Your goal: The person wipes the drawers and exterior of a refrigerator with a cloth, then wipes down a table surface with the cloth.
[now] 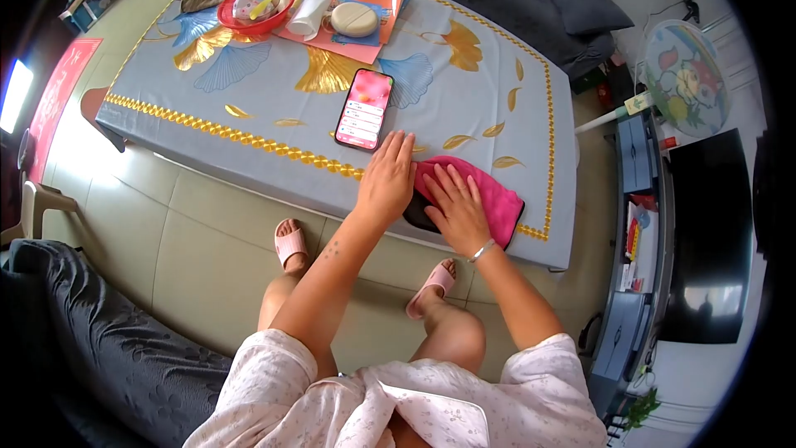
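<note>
A folded bright pink cloth item with black parts [499, 201] lies at the front edge of the table; I cannot make out its exact kind. My right hand [458, 209] rests flat on top of it, fingers spread. My left hand [387, 178] is stretched out at the cloth's left edge, its fingers straight and close together. Just beyond the left fingertips lies a smartphone [363, 108] with a lit pink screen. Both hands partly cover the cloth.
The table wears a grey tablecloth [274, 99] with gold and blue leaves. Toward its far side are a red basket [256, 23], a white cup-like roll [309, 15], a round cream case [354, 20] and booklets [385, 0]. A fan [686, 76] stands at right, near a TV [706, 241].
</note>
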Available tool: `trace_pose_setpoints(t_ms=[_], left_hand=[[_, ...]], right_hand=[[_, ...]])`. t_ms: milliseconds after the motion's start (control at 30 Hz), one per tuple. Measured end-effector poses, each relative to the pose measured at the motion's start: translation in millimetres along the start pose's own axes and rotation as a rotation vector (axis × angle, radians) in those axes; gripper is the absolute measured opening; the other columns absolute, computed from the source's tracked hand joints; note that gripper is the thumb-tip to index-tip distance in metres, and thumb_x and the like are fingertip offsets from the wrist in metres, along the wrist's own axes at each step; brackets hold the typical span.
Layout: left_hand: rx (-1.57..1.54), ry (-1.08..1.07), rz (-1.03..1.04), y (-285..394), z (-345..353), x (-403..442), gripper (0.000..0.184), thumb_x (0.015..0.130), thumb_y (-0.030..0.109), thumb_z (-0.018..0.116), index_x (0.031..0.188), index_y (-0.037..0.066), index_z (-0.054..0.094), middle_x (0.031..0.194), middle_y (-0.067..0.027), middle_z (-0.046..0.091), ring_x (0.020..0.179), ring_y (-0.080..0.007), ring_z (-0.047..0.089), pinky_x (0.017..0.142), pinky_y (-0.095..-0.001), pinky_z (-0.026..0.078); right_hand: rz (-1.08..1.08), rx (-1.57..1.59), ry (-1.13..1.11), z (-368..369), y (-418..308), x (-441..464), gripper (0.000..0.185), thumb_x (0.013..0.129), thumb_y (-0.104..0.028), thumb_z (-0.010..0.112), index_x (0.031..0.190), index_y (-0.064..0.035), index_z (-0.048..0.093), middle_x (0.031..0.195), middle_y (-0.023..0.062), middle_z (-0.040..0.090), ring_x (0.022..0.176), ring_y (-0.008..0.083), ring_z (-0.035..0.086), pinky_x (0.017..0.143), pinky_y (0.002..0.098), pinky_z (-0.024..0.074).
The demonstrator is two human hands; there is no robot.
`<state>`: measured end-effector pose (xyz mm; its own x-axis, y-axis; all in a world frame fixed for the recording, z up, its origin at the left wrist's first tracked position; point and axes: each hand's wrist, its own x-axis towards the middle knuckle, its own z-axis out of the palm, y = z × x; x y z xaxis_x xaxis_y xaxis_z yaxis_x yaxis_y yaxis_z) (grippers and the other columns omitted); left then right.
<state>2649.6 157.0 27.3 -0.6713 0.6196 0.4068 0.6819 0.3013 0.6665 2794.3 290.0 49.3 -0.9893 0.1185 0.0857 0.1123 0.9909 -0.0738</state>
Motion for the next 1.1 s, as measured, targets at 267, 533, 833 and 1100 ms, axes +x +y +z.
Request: trace_pose_setpoints(t_ms=[267,533,833,1100], left_hand=[[-0.021,-0.011,0.016,4,11,14,0.048,0.099,0.024,0.053,0.139,-0.001,0.046,0.142,-0.0248,0.048,0.136,-0.0403,0.041,0.114,-0.0463,0.032],[0.064,-0.028,-0.06,-9,29,46,0.051,0.101,0.03,0.047,0.141,0.0,0.045,0.148,-0.0211,0.044,0.14,-0.0362,0.037,0.116,-0.0437,0.029],[0.32,0.083,-0.039,-47,2,37,0.06,0.097,0.034,0.053,0.145,0.0,0.042,0.15,-0.0185,0.043,0.14,-0.0312,0.04,0.115,-0.0416,0.031],[0.521,-0.003,-0.157,-79,-30,42,0.063,0.099,0.039,0.047,0.148,0.001,0.037,0.156,-0.0164,0.034,0.145,-0.0297,0.03,0.119,-0.0406,0.022]], right_hand=[[0.124,-0.059,0.144,22,66,77,0.055,0.099,-0.044,0.05,0.15,-0.0264,0.04,0.158,0.0032,0.035,0.146,0.0252,0.03,0.117,0.0517,0.021],[0.298,-0.077,0.141,31,70,117,0.06,0.1,-0.052,0.042,0.153,-0.0255,0.035,0.16,0.004,0.031,0.148,0.0265,0.026,0.119,0.0526,0.0177],[0.039,0.001,0.115,17,-25,17,0.06,0.096,-0.043,0.053,0.15,-0.0208,0.04,0.156,0.0076,0.036,0.146,0.0294,0.029,0.117,0.056,0.0192],[0.049,-0.002,0.167,22,21,52,0.059,0.097,-0.052,0.049,0.149,-0.0257,0.042,0.156,0.0053,0.037,0.145,0.0269,0.031,0.116,0.0549,0.0219]])
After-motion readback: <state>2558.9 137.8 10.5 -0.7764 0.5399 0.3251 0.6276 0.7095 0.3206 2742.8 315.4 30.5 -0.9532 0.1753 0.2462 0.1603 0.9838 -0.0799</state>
